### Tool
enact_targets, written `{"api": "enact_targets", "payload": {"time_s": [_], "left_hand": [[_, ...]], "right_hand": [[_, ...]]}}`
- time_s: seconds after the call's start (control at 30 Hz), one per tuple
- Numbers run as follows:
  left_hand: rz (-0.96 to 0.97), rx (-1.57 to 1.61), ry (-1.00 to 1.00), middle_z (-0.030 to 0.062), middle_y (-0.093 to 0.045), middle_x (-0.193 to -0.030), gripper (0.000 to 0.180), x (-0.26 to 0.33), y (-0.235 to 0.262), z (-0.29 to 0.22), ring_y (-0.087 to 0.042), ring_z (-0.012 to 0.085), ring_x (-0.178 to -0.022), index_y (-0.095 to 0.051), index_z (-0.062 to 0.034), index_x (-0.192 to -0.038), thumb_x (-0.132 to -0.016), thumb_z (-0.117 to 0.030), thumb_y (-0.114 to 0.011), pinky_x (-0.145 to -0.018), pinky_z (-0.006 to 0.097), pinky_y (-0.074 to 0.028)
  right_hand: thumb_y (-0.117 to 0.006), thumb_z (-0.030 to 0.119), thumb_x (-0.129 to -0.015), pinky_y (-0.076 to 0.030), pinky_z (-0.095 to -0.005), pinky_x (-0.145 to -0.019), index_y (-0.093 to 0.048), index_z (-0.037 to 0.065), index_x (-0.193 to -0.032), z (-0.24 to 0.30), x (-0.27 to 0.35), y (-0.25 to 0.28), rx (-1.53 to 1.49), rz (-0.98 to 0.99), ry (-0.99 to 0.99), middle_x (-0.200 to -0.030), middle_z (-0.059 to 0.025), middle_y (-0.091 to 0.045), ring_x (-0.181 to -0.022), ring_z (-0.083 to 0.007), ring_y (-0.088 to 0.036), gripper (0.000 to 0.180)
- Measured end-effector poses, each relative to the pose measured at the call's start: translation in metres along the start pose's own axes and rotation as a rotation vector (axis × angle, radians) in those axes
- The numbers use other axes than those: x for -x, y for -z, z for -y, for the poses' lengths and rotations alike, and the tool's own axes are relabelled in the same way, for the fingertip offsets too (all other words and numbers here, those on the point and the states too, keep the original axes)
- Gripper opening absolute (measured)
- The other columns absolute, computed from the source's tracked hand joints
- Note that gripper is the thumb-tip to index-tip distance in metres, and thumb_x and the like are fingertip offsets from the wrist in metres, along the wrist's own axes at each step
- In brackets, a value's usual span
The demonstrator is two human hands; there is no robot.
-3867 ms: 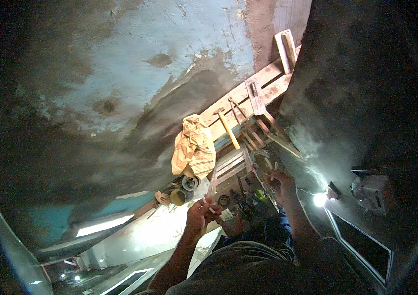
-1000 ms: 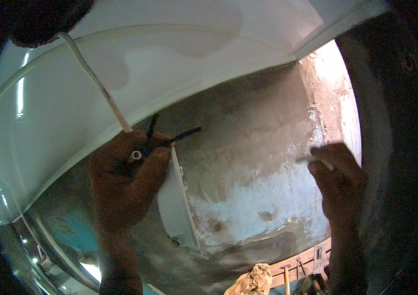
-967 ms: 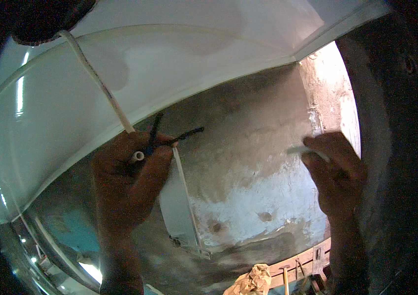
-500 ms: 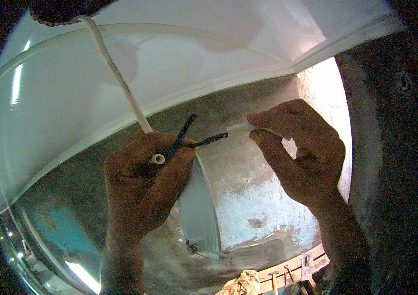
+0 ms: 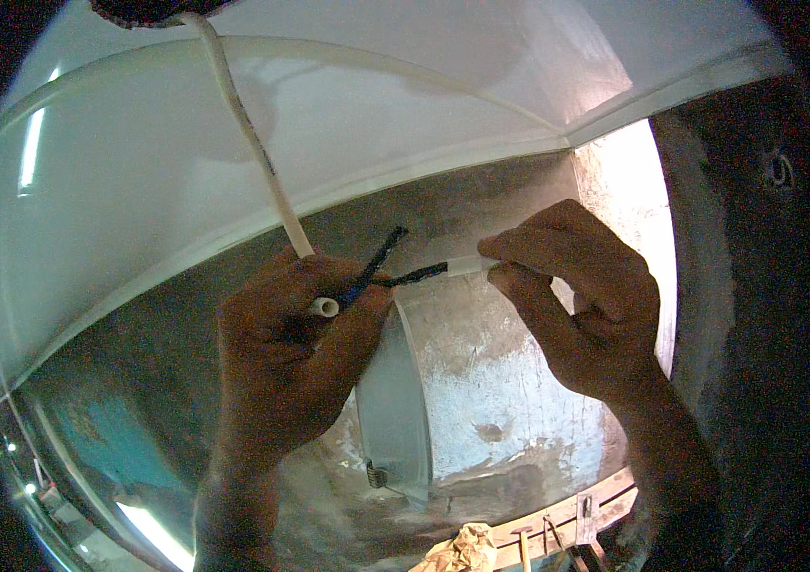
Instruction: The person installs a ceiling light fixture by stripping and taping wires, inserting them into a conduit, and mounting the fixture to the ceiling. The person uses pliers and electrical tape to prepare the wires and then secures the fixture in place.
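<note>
A white cable (image 5: 257,153) hangs out of a dark round hole (image 5: 152,10) in the glossy white ceiling and runs down into my left hand (image 5: 295,353), which is closed around it. Beside my left thumb shows the open round end of a small white tube (image 5: 324,307). Two dark, twisted-looking wire ends stick out from those fingertips: one dark strand (image 5: 384,255) points up, the other strand (image 5: 421,275) points right. My right hand (image 5: 586,296) pinches a short pale sleeve (image 5: 467,265), whose left end meets the tip of the right-pointing strand. Whether the strand enters it, I cannot tell.
White ceiling panels (image 5: 405,105) spread close above my hands. Below are a patchy grey and light-blue wall (image 5: 519,400) and a pale upright panel (image 5: 395,400). Crumpled brown paper (image 5: 467,550) and a hammer (image 5: 523,545) lie by a wooden plank (image 5: 557,515).
My left hand, with the cable and dark strands, has shifted slightly right in view. My right fingers stay pinched on the sleeve, and less of it shows beyond them.
</note>
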State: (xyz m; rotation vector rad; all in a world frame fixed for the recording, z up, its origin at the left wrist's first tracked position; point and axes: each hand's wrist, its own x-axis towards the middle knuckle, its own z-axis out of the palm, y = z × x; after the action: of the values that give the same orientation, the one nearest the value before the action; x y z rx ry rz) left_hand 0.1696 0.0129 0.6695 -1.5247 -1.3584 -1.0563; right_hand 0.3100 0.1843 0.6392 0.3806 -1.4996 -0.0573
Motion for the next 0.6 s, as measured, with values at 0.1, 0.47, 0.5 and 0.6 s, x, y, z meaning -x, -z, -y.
{"api": "enact_targets", "payload": {"time_s": [0.1, 0.47, 0.5, 0.6], "left_hand": [[0.029, 0.003, -0.054, 0.0074, -0.064, -0.076, 0.010, 0.000, 0.002, 0.003, -0.057, 0.0132, -0.068, -0.071, -0.0041, -0.089, -0.082, -0.010, -0.072, -0.058, 0.027, -0.044], [0.120, 0.129, -0.033, 0.0057, -0.065, -0.082, 0.011, -0.004, 0.010, -0.002, -0.056, 0.0098, -0.065, -0.069, -0.0051, -0.092, -0.083, -0.012, -0.071, -0.054, 0.025, -0.043], [0.149, 0.142, -0.009, 0.0057, -0.065, -0.083, 0.011, -0.004, 0.014, -0.001, -0.057, 0.0094, -0.067, -0.069, -0.0052, -0.093, -0.084, -0.011, -0.071, -0.055, 0.024, -0.044], [0.263, 0.316, -0.002, 0.0055, -0.066, -0.085, 0.011, -0.006, 0.034, 0.006, -0.059, 0.0092, -0.070, -0.069, -0.0054, -0.093, -0.083, -0.010, -0.071, -0.057, 0.023, -0.044]], "right_hand": [[-0.066, 0.007, -0.083, -0.046, -0.0289, -0.060, -0.068, 0.000, -0.089, 0.003, -0.004, 0.001, -0.045, 0.106, -0.044, -0.077, -0.0111, -0.063, -0.067, -0.0167, -0.059, 0.010], [-0.058, 0.017, -0.093, -0.048, -0.0295, -0.061, -0.065, -0.002, -0.088, 0.025, -0.022, -0.001, -0.188, 0.310, -0.337, -0.074, -0.0110, -0.063, -0.068, -0.0178, -0.062, 0.021], [-0.059, 0.016, -0.092, -0.048, -0.0292, -0.063, -0.065, -0.002, -0.090, 0.026, -0.022, -0.003, -0.127, 0.281, -0.277, -0.077, -0.0109, -0.064, -0.070, -0.0174, -0.062, 0.019], [-0.063, 0.012, -0.089, -0.048, -0.0299, -0.067, -0.066, -0.002, -0.097, 0.026, -0.021, -0.002, -0.217, 0.177, -0.283, -0.086, -0.0117, -0.065, -0.078, -0.0185, -0.062, 0.016]]}}
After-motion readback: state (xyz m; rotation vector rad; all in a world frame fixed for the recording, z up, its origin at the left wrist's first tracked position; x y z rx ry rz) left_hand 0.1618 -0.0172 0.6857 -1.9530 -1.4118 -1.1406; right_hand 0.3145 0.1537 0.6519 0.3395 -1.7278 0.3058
